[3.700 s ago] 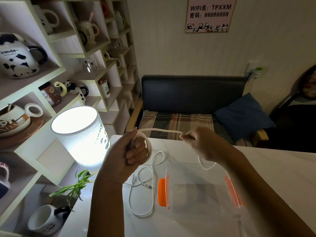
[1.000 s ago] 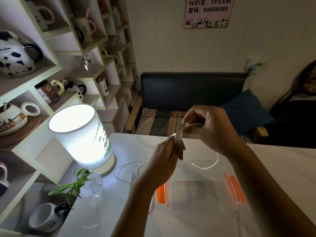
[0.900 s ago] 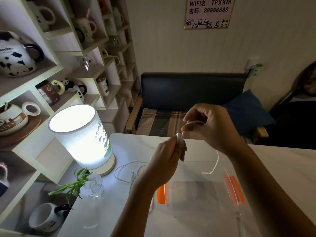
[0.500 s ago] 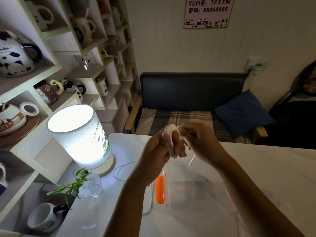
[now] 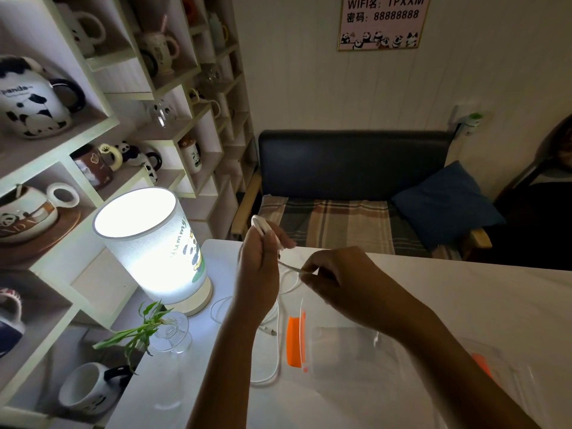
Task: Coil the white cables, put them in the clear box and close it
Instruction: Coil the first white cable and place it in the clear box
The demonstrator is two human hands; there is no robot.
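My left hand [image 5: 260,267] is raised over the far left of the white table, shut on a small coil of white cable [image 5: 259,223] whose loops stick out above the fist. To its right my right hand [image 5: 337,274] pinches the loose tail of that same cable, pulled taut between the two hands. A second white cable [image 5: 275,342] lies loose on the table below my left hand, its plug end near the box. The clear box [image 5: 349,345] with orange side clasps [image 5: 295,342] stands open under my right forearm.
A lit cylindrical lamp [image 5: 154,243] stands at the table's left edge, with a small glass vase holding a green plant [image 5: 167,329] in front of it. Shelves of panda mugs [image 5: 31,97] fill the left. A dark sofa with a blue cushion [image 5: 445,202] is behind the table.
My hands have moved left and apart. The left hand rose with the coil; the right hand dropped and drew the cable's tail out to the right.
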